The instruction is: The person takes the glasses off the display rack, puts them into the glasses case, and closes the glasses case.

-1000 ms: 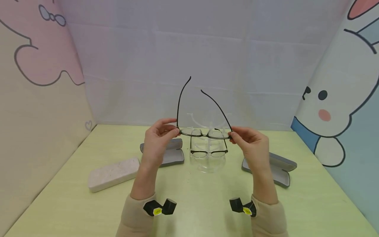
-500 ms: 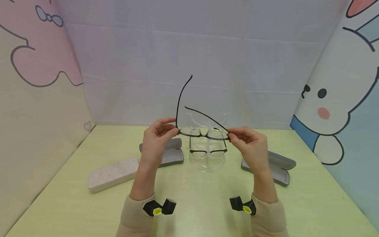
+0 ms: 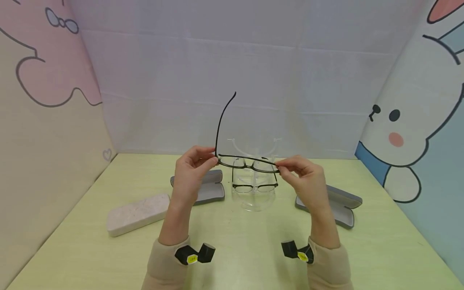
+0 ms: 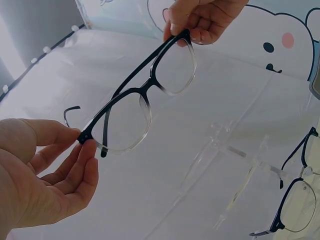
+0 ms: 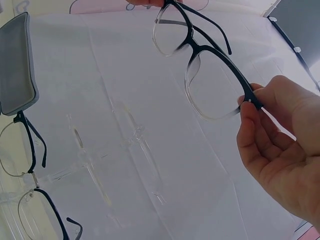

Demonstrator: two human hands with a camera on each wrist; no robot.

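Note:
A pair of black-topped glasses [image 3: 249, 166] with clear lower rims is held up between both hands, in front of the clear display stand. My left hand [image 3: 191, 173] pinches the frame's left end between thumb and fingers, and the temple on that side points up and away. At the other end my right hand [image 3: 303, 179] pinches the corner, where the right temple lies folded across behind the lenses. In the left wrist view the glasses [image 4: 145, 87] slant between the two hands. Lower on the stand rests a second pair of glasses [image 3: 255, 187] with dark brows.
The clear acrylic stand [image 3: 253, 206] rises mid-table, its upper arms vacant. An open grey glasses case [image 3: 212, 191] lies behind my left wrist, another open grey case [image 3: 342, 207] by my right wrist. A closed pale case [image 3: 139, 213] sits at left. Printed cloth walls enclose the table.
The right temple of the held glasses has swung inward and down, from pointing up to lying flat along the frame. My right hand has shifted slightly left; the left hand stays nearly still.

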